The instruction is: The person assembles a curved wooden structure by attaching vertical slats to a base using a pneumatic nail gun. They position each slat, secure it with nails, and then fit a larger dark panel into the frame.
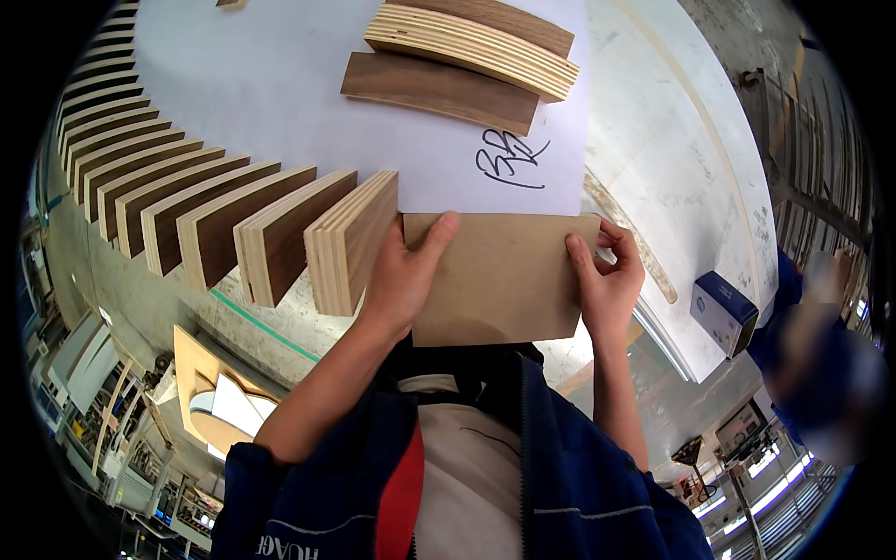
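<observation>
Head view shows both hands gripping a flat brown board (pixel 499 280) by its side edges: left hand (pixel 403 271) with thumb on top, right hand (pixel 607 280) pinching the right edge. Its far edge seems tucked under the white paper sheet (pixel 280 84), though that is hard to confirm. Pushing forward could shift the sheet and disturb the curved plywood pieces (pixel 476 47) on it, or nudge the nearest upright plywood block (pixel 353 245) beside the left thumb

Panel (pixel 499 280) below paper sheet (pixel 373 103), boards (pixel 271 233) left
</observation>
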### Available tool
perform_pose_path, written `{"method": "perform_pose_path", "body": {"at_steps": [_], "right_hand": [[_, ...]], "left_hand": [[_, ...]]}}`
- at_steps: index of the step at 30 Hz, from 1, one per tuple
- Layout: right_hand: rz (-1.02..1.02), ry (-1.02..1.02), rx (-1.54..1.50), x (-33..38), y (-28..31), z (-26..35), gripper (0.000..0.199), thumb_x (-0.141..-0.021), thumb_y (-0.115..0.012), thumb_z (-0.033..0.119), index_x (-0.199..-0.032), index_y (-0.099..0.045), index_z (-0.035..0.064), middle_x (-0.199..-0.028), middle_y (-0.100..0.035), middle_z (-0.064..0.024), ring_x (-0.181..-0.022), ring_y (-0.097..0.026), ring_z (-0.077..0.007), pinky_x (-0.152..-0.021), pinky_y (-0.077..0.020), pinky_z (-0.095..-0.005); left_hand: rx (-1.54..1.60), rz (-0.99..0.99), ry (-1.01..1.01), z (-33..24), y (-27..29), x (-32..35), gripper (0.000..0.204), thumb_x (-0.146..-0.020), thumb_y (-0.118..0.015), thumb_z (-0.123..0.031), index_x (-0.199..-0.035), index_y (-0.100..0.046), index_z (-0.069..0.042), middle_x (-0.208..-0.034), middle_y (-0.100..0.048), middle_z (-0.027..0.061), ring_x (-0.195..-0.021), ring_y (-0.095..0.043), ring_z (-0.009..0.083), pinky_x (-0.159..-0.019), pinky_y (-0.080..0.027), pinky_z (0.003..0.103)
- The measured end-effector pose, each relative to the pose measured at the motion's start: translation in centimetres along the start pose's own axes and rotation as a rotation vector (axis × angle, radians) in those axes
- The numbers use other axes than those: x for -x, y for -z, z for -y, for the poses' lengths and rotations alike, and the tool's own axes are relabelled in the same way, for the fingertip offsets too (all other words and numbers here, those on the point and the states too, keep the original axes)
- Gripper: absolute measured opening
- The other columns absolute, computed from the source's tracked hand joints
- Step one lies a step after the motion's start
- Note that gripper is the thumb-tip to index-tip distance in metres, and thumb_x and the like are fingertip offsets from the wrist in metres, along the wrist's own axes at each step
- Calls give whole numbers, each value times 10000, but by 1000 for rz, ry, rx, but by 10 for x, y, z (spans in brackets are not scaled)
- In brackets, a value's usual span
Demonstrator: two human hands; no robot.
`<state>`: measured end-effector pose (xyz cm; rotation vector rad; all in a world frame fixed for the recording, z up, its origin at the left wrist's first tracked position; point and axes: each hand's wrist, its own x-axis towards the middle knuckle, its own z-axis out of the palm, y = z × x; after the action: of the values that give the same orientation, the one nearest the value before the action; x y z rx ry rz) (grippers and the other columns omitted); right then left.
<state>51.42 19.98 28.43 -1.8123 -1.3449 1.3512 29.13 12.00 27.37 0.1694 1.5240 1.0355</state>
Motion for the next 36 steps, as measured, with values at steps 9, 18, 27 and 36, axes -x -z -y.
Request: {"method": "perform_pose_path", "body": {"at_steps": [9, 18, 27, 36], "right_hand": [[4, 10, 7, 0, -1, 0, 416, -883, -798, 117, -1224, -618, -39, -1001, -665, -102, -713, -710, -141, -580, -533, -230], [8, 16, 36, -1, 1, -3, 406, -889, -795, 120, -1213, -615, -45, -994, -663, -101, -714, -710, -137, -593, -534, -227], [18, 11, 8, -1, 2, -5, 408, -895, -789, 124, -1216, -606, -49, -999, -654, -99, -717, -709, -137, -590, -536, -231], [15, 20, 14, 0, 1, -4, 404, -896, -788, 134, -1206, -604, -49, -1007, -653, -102, -701, -703, -134, -582, -529, -229]], "left_hand": [[44, -66, -21, -4, -6, 2, 487, -978, -700, -313, -1302, -567, 25, -1240, -650, 108, -1109, -619, 152, -967, -497, 316], [80, -53, -49, -4, -7, 1, 506, -974, -704, -317, -1315, -554, 25, -1252, -642, 109, -1128, -609, 156, -986, -485, 320], [83, -78, -46, -3, -10, 1, 505, -973, -705, -314, -1309, -563, 35, -1235, -650, 109, -1122, -610, 160, -985, -483, 324], [66, -92, -72, -4, -11, 3, 501, -976, -701, -297, -1314, -555, 43, -1248, -641, 117, -1139, -602, 168, -1003, -471, 330]]}}
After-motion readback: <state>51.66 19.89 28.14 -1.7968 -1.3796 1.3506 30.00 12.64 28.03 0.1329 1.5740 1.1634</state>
